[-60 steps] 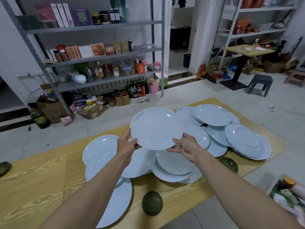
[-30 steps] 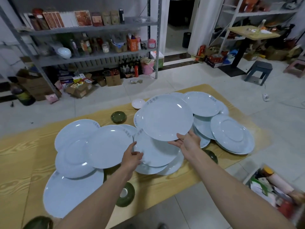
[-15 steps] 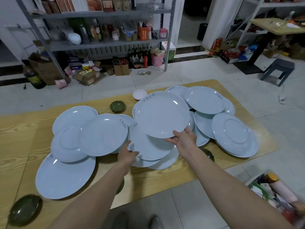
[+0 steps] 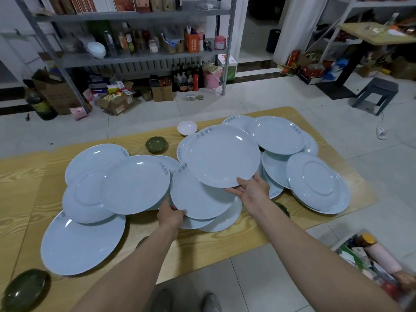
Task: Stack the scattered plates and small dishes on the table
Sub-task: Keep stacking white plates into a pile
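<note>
The top plate (image 4: pixel 222 156) is in your right hand (image 4: pixel 252 190), which pinches its near rim, with one finger lying on the upper face and the rest of the hand under the edge. That plate sits tilted above the overlapping pile on the wooden table (image 4: pixel 202 244), with grey lettering on its far-left rim. Just below and nearer you than the top plate, your left hand (image 4: pixel 171 213) grips the near-left rim of the lower plate (image 4: pixel 200 199), thumb on the upper face and fingers tucked out of sight beneath. The lower plate rests on two more plates under it. Left of the top plate a left cluster (image 4: pixel 135 183) of four pale blue plates overlaps, and right of it a right cluster (image 4: pixel 313 179) does the same, one plate there lying face down. Beyond the top plate stands a small white dish (image 4: pixel 187 127), with a green dish (image 4: pixel 157 144) to its far left. Another green saucer (image 4: pixel 24 289) lies well to the near left, at the table's edge.
</note>
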`<act>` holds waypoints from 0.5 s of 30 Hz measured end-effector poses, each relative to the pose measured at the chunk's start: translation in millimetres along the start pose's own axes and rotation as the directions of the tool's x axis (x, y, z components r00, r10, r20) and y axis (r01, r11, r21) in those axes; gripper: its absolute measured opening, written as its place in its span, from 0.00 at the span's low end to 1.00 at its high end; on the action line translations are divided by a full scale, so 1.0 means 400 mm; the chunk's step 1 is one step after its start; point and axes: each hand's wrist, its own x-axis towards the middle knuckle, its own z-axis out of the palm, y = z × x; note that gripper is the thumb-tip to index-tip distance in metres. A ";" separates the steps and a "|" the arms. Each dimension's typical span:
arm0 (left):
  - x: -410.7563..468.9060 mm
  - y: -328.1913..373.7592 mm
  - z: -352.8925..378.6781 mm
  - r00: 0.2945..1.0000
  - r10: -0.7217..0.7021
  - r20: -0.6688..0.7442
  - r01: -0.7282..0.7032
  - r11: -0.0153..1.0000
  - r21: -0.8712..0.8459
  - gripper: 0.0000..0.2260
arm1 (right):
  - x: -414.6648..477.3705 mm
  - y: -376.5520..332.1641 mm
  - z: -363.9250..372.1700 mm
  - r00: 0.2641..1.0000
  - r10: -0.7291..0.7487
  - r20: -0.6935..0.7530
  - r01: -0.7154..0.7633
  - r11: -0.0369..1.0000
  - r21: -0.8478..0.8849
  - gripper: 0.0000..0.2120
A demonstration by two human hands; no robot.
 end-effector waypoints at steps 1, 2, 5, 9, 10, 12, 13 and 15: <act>0.002 -0.003 -0.001 1.000 -0.008 -0.003 0.008 1.000 -0.003 0.23 | 0.000 0.000 0.002 1.000 0.000 0.000 0.000 1.000 0.000 0.25; 0.003 -0.005 -0.001 1.000 -0.015 -0.003 0.015 1.000 -0.018 0.21 | 0.000 -0.002 0.004 1.000 -0.002 0.001 0.002 1.000 -0.003 0.25; 0.000 0.002 -0.003 0.999 -0.041 -0.003 0.040 0.995 -0.091 0.22 | 0.001 -0.008 0.010 1.000 -0.007 -0.002 0.007 1.000 -0.003 0.25; -0.010 0.030 0.001 0.998 -0.049 0.036 0.053 0.989 -0.140 0.26 | 0.004 -0.014 0.017 1.000 -0.005 -0.007 0.005 1.000 0.004 0.26; -0.014 0.038 0.002 0.997 -0.050 0.062 0.059 0.985 -0.163 0.26 | 0.004 -0.016 0.019 1.000 -0.005 -0.008 0.005 1.000 0.004 0.27; -0.022 0.052 0.003 0.992 -0.044 0.122 0.072 0.969 -0.236 0.26 | 0.002 -0.018 0.023 1.000 -0.004 -0.012 0.004 1.000 0.006 0.27; -0.027 0.059 0.004 0.989 -0.036 0.147 0.075 0.959 -0.272 0.27 | 0.002 -0.019 0.025 1.000 -0.004 -0.013 0.004 1.000 0.006 0.28; -0.036 0.070 0.008 0.985 -0.009 0.175 0.064 0.947 -0.314 0.28 | 0.001 -0.022 0.027 1.000 -0.010 -0.014 0.010 1.000 0.002 0.27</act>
